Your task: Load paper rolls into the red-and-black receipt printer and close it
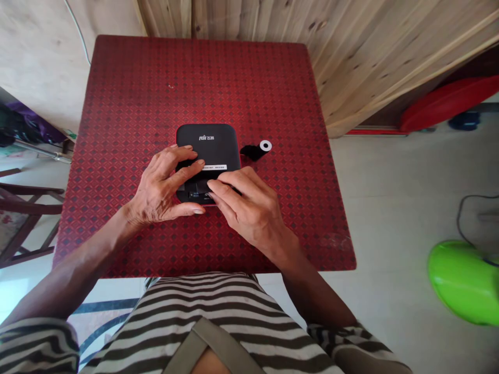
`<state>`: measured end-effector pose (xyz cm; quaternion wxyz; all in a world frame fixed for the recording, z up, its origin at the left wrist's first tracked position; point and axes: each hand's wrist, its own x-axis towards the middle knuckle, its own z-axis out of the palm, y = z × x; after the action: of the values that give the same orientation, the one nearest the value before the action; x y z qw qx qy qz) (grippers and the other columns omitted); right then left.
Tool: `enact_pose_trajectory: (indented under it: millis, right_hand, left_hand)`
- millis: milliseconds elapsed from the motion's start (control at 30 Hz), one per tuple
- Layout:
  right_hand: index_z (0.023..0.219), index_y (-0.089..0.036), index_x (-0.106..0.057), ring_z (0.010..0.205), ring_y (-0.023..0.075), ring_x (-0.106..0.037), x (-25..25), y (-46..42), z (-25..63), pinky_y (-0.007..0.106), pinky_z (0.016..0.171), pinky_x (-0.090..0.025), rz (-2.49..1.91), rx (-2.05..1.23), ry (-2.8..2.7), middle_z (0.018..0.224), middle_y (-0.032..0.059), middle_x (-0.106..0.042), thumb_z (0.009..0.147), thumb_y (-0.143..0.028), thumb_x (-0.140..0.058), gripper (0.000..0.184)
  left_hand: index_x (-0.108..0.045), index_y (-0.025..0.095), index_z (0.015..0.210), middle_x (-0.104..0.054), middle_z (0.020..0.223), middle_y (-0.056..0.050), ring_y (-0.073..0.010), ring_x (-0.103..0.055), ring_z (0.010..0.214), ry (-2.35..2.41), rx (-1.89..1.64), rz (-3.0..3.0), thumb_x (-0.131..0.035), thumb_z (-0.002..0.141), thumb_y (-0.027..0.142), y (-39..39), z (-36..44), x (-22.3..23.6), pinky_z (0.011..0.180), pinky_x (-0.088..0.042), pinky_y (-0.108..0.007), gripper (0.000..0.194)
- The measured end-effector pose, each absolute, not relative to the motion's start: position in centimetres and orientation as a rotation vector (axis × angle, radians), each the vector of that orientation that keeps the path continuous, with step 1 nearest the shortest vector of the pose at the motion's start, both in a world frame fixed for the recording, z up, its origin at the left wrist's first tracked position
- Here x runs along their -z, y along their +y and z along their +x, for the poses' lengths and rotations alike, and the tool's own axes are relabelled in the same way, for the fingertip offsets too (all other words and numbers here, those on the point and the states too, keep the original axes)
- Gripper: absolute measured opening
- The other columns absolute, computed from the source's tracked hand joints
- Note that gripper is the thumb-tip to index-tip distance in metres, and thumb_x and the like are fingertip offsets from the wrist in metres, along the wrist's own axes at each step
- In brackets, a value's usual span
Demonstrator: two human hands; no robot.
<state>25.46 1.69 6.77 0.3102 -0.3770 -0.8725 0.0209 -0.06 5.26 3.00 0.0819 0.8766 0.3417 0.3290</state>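
Note:
A black receipt printer (218, 147) with rounded corners, white lettering and a white label strip lies flat on the red table. My left hand (159, 184) holds it from the left: the fingers rest on its upper face and the thumb lies along its near edge. My right hand (249, 205) is closed, with thumb and fingertips pinched at a dark recess near the printer's front edge. Whatever sits between those fingertips is too dark and small to make out. Just right of the printer lies a small roll (264, 147) with a white end, a dark core and a black outside.
The patterned red table (128, 98) stands against a wooden plank wall (253, 21). At the left is a wooden chair (33, 208). A bright green rounded object (462, 280) rests on the pale floor at the right, near a dark cable.

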Motion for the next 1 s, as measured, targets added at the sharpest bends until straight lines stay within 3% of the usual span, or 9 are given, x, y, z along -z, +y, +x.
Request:
enact_pose_trajectory:
  millis: [400, 533, 633, 800, 900, 1000]
  right_hand:
    - [0.117, -0.022, -0.077, 0.096, 0.0241, -0.071, -6.8, 1.8, 26.1, 0.043, 0.090, -0.065, -1.022, -0.176, -2.287, 0.106, 0.0094, -0.079, 0.108, -0.016, -0.059, 0.020]
    - [0.130, -0.022, -0.073, 0.104, 0.0250, -0.074, -6.8, 1.5, 26.3, 0.044, 0.097, -0.065, -0.997, -0.120, -2.242, 0.119, 0.0109, -0.080, 0.107, -0.016, -0.062, 0.026]
    - [0.140, -0.022, -0.068, 0.110, 0.0243, -0.076, -6.5, 1.5, 26.8, 0.042, 0.100, -0.065, -0.999, -0.131, -2.104, 0.126, 0.0123, -0.079, 0.106, -0.016, -0.065, 0.034]
    - [0.130, -0.026, -0.072, 0.084, 0.0174, -0.077, -4.0, 1.6, 28.3, 0.032, 0.076, -0.065, -1.182, -0.418, -1.714, 0.108, 0.0054, -0.082, 0.108, -0.029, -0.066, 0.023]
    - [0.124, -0.026, -0.073, 0.095, 0.0205, -0.081, -1.4, 1.5, 28.4, 0.034, 0.081, -0.066, -1.305, -0.626, -1.570, 0.111, 0.0067, -0.083, 0.109, -0.036, -0.062, 0.021]
    - [0.125, -0.025, -0.071, 0.103, 0.0227, -0.081, 0.9, 1.5, 27.7, 0.037, 0.086, -0.066, -1.308, -0.738, -1.561, 0.118, 0.0087, -0.083, 0.107, -0.032, -0.060, 0.022]
  left_hand:
    - [-0.066, 0.031, 0.148, -0.068, 0.145, -0.015, -0.0380, -0.063, 0.142, 1.097, -0.940, 2.621, -0.061, 0.086, 0.093, 5.0, -0.1, -2.4, 0.120, -0.052, -0.062, 0.088]
    - [-0.062, 0.029, 0.152, -0.065, 0.148, -0.016, -0.0396, -0.062, 0.144, 1.072, -0.946, 2.611, -0.061, 0.085, 0.094, 5.0, 0.0, -2.4, 0.123, -0.049, -0.065, 0.093]
    - [-0.057, 0.029, 0.157, -0.062, 0.152, -0.017, -0.0382, -0.058, 0.148, 1.051, -0.947, 2.601, -0.054, 0.095, 0.088, 4.5, 0.0, -2.8, 0.127, -0.047, -0.064, 0.086]
    - [-0.056, 0.026, 0.156, -0.065, 0.145, -0.017, -0.0330, -0.065, 0.137, 1.244, -1.158, 2.583, -0.056, 0.100, 0.079, 2.2, -0.3, -3.3, 0.115, -0.059, -0.053, 0.077]
    - [-0.062, 0.026, 0.146, -0.070, 0.136, -0.013, -0.0294, -0.071, 0.125, 1.349, -1.254, 2.603, -0.065, 0.101, 0.068, 0.6, -0.6, -2.6, 0.107, -0.063, -0.047, 0.062]
    - [-0.059, 0.025, 0.147, -0.071, 0.131, -0.013, -0.0265, -0.074, 0.118, 1.314, -1.248, 2.675, -0.074, 0.100, 0.055, -0.2, -0.7, -1.5, 0.099, -0.066, -0.041, 0.058]
